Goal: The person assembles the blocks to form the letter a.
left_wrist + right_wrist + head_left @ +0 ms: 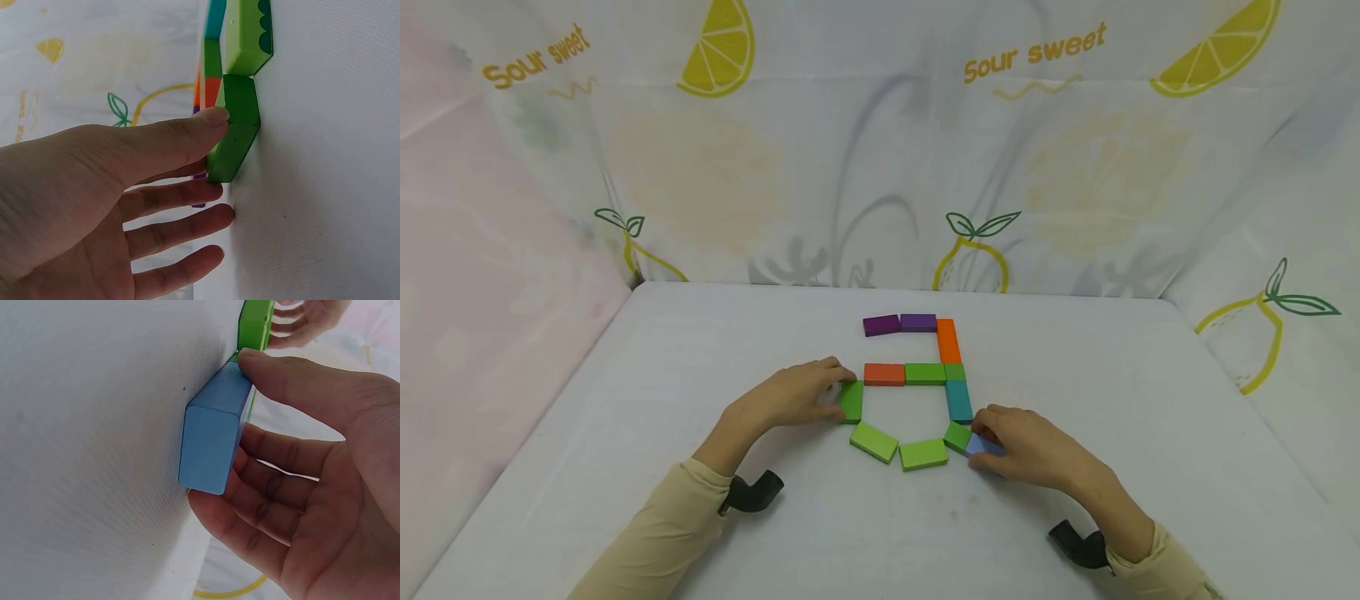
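Observation:
My left hand (pixel 790 395) pinches a green block (pixel 852 402) at the left side of a block outline, thumb at its near end and index finger at its far end. In the left wrist view the thumb rests on the green block (pixel 239 147), with the other fingers spread. At the lower right, my right hand (pixel 1036 447) holds a light blue block (pixel 983 447) between thumb and fingers. That light blue block (pixel 209 447) lies flat against the table in the right wrist view. A short green block (pixel 957 437) sits against its upper left end.
Two light green blocks (pixel 923 455) curve along the bottom. A red-orange block (pixel 884 375) and green ones form the middle bar. A teal block (pixel 958 402) and an orange block (pixel 949 341) line the right side; purple blocks (pixel 918 322) top it. A printed cloth (pixel 880 150) hangs behind.

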### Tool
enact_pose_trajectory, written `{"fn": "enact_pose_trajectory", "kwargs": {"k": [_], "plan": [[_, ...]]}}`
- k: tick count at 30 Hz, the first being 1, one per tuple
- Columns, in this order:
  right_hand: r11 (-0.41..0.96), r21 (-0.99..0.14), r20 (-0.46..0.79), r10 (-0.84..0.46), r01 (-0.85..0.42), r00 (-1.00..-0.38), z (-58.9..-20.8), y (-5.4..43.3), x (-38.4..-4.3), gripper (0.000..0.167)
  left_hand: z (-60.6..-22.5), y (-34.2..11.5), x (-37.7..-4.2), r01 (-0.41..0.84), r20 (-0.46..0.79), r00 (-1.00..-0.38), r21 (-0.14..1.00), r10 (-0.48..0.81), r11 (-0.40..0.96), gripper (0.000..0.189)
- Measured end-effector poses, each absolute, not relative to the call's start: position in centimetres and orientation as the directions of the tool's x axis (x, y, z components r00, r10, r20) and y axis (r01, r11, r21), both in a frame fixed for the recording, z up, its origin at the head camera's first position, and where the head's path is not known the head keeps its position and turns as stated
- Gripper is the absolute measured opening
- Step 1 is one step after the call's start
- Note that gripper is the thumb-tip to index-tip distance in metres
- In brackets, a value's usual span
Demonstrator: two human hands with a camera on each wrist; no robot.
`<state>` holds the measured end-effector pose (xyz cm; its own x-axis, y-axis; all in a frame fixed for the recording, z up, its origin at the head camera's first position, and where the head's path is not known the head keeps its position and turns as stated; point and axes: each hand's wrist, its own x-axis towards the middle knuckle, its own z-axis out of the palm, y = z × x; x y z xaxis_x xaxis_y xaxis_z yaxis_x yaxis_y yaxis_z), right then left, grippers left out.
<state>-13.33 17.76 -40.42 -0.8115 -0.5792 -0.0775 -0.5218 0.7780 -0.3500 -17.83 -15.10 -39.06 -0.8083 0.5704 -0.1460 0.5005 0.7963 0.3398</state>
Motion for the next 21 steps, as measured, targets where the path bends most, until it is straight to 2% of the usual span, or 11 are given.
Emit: {"fn": "enact_pose_trajectory", "kwargs": {"k": [21], "plan": [[0.771, -0.344, -0.061, -0.588, -0.536, -0.806, -40.44, 17.73, -13.33, 0.027, -39.14, -15.18, -17.76, 0.511, -0.134, -0.805, 0.34, 0.578, 0.79, 0.049]]}}
